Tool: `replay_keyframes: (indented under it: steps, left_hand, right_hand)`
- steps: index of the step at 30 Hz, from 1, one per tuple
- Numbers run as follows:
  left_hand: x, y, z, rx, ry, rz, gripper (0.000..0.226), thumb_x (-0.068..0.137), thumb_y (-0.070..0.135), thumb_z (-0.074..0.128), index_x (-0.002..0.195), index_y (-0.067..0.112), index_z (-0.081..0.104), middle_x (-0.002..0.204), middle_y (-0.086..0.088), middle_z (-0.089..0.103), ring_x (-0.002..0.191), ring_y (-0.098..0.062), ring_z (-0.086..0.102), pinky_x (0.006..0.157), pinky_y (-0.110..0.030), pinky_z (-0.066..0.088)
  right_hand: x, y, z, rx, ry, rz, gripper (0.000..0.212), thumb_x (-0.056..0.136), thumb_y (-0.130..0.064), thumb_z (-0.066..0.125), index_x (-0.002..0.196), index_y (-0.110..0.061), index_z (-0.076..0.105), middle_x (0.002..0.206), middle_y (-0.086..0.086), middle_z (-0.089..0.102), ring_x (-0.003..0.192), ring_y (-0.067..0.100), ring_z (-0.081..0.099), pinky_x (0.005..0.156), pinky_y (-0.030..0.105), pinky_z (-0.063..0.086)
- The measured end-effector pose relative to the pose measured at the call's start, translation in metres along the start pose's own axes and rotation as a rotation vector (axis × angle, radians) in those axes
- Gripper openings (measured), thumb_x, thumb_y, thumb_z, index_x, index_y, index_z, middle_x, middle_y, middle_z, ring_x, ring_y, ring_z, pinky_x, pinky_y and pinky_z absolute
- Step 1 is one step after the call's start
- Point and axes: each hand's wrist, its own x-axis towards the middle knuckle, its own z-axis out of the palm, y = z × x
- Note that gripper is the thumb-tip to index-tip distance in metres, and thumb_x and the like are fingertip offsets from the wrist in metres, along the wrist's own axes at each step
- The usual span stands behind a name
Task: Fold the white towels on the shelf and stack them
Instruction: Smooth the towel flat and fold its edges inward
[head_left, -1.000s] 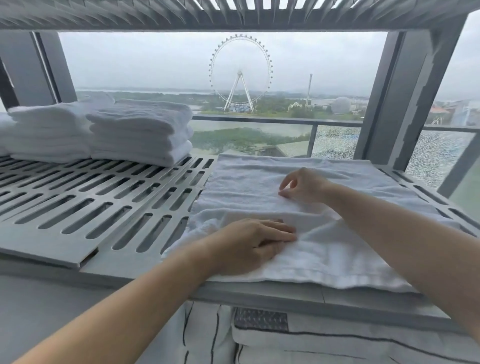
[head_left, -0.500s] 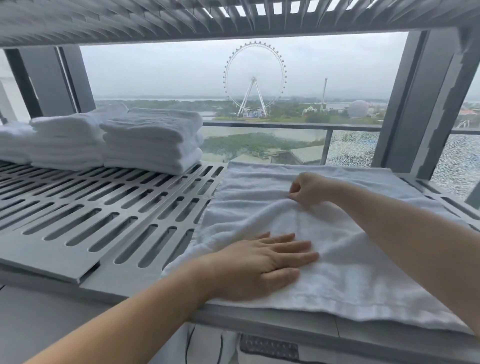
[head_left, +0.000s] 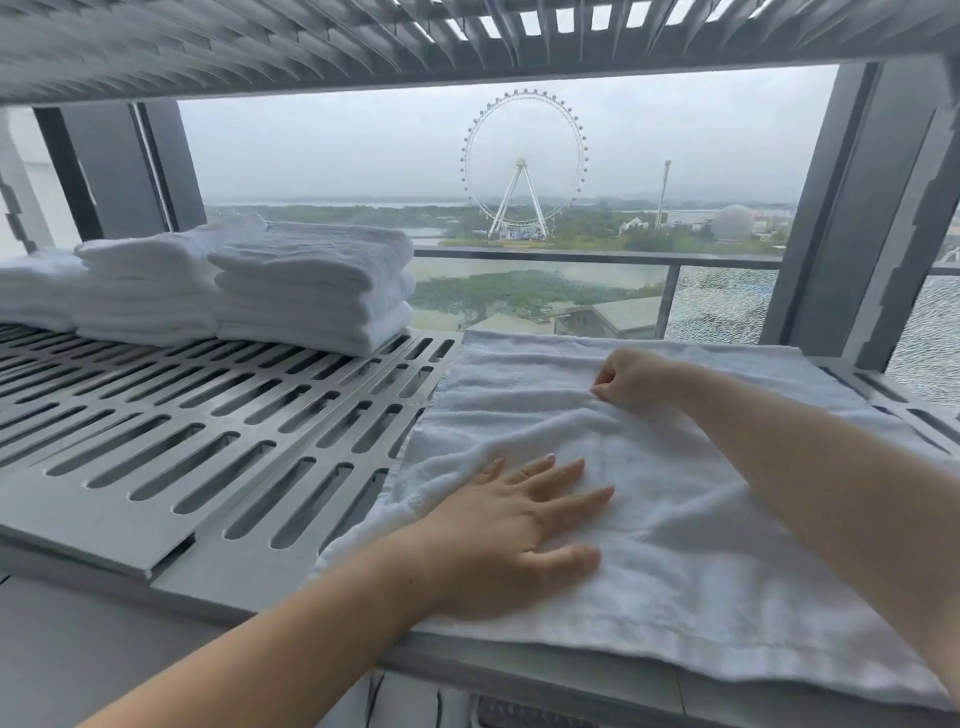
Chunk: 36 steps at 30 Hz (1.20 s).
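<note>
Since 0.5 s ago: left hand (head_left: 511, 540) fingers now spread flat on towel (head_left: 675, 519); right hand (head_left: 631, 376) keeps pinching a fold. Towel on shelf (head_left: 208, 441) right end, long axis left-right along front edge.

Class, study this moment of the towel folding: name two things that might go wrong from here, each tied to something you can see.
1. The spread towel overhangs the shelf's front edge; a careless pull might drag it off.
2. The left hand lies flat while the right hand pinches wrinkled cloth; folding now might trap creases, so it may sit unevenly on the folded stacks.
</note>
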Motion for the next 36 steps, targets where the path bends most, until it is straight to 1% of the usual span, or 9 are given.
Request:
replay_keyframes:
  steps: [4, 8, 12, 18, 22, 26, 29, 34, 36]
  left_hand:
    - [-0.001, -0.001, 0.001, 0.011, -0.016, 0.007, 0.054, 0.092, 0.062, 0.018, 0.141, 0.052, -0.004, 0.154, 0.017, -0.013, 0.138, 0.002, -0.018, 0.112, -0.033, -0.018]
    - [-0.001, -0.001, 0.001, 0.012, -0.023, 0.010, 0.055, 0.092, 0.062, 0.018, 0.141, 0.051, -0.005, 0.154, 0.017, -0.014, 0.138, 0.003, -0.019, 0.111, -0.031, -0.019]
    - [0.000, 0.001, -0.001, 0.008, -0.029, 0.006, 0.055, 0.093, 0.060, 0.019, 0.142, 0.050, -0.004, 0.154, 0.016, -0.014, 0.138, 0.002, -0.018, 0.112, -0.031, -0.019]
    - [0.000, 0.000, -0.001, 0.014, -0.038, 0.009, 0.055, 0.093, 0.060, 0.019, 0.142, 0.050, -0.004, 0.154, 0.017, -0.013, 0.138, 0.003, -0.016, 0.110, -0.029, -0.019]
    - [0.003, -0.004, -0.002, -0.054, -0.046, -0.004, 0.057, 0.091, 0.063, 0.022, 0.141, 0.052, 0.000, 0.154, 0.020, -0.009, 0.137, 0.006, -0.014, 0.108, -0.025, -0.017]
    - [0.030, -0.018, -0.020, -0.187, 0.006, -0.091, 0.061, 0.089, 0.065, 0.024, 0.144, 0.045, 0.010, 0.156, 0.015, 0.003, 0.141, 0.000, -0.003, 0.105, -0.023, -0.004]
    - [0.058, -0.029, -0.032, -0.082, 0.025, -0.108, 0.060, 0.091, 0.061, 0.024, 0.146, 0.038, 0.014, 0.157, 0.009, 0.007, 0.142, -0.005, 0.000, 0.107, -0.022, -0.002]
    - [0.074, -0.037, -0.007, 0.069, 0.008, -0.130, 0.056, 0.095, 0.055, 0.019, 0.147, 0.035, 0.011, 0.157, 0.006, 0.006, 0.144, -0.011, -0.001, 0.117, -0.036, 0.004]
    - [0.074, -0.039, -0.003, 0.081, 0.039, -0.110, 0.056, 0.095, 0.055, 0.018, 0.147, 0.035, 0.011, 0.157, 0.006, 0.006, 0.144, -0.011, -0.001, 0.117, -0.034, 0.002]
  right_hand:
    - [0.001, 0.002, -0.001, 0.040, 0.067, -0.031, 0.010, 0.079, -0.033, 0.069, 0.081, -0.023, 0.067, 0.073, -0.008, 0.061, 0.067, 0.007, 0.054, 0.053, 0.020, 0.038]
    - [0.005, 0.005, -0.001, 0.028, 0.047, -0.028, 0.008, 0.080, -0.031, 0.069, 0.076, -0.023, 0.069, 0.073, -0.006, 0.065, 0.066, 0.006, 0.056, 0.055, 0.019, 0.040]
    - [0.005, 0.004, -0.003, 0.019, 0.077, -0.030, 0.014, 0.080, -0.034, 0.069, 0.070, -0.025, 0.063, 0.074, -0.005, 0.065, 0.065, 0.007, 0.056, 0.051, 0.020, 0.038]
    - [0.002, -0.008, 0.006, 0.010, 0.311, 0.028, 0.009, 0.086, -0.030, 0.062, 0.084, -0.022, 0.059, 0.085, 0.001, 0.057, 0.080, 0.020, 0.053, 0.070, 0.027, 0.038]
    - [0.001, -0.006, 0.018, 0.091, 0.289, -0.017, 0.010, 0.085, -0.028, 0.062, 0.084, -0.021, 0.056, 0.087, 0.001, 0.055, 0.084, 0.021, 0.051, 0.076, 0.029, 0.041]
    - [0.000, 0.002, 0.017, 0.175, 0.275, -0.065, 0.015, 0.082, -0.030, 0.066, 0.085, -0.020, 0.055, 0.084, 0.001, 0.056, 0.084, 0.021, 0.054, 0.073, 0.028, 0.039]
    - [0.000, 0.002, 0.019, 0.178, 0.273, -0.063, 0.014, 0.083, -0.030, 0.065, 0.086, -0.021, 0.055, 0.084, 0.000, 0.057, 0.083, 0.021, 0.054, 0.072, 0.028, 0.039]
    - [0.008, -0.002, 0.009, 0.197, 0.252, 0.024, 0.020, 0.089, -0.032, 0.055, 0.087, -0.014, 0.062, 0.083, 0.005, 0.062, 0.080, 0.023, 0.057, 0.067, 0.026, 0.037]
    - [0.012, -0.002, 0.000, 0.182, 0.232, 0.050, 0.016, 0.088, -0.030, 0.057, 0.089, -0.015, 0.064, 0.077, 0.004, 0.062, 0.072, 0.020, 0.056, 0.063, 0.025, 0.038]
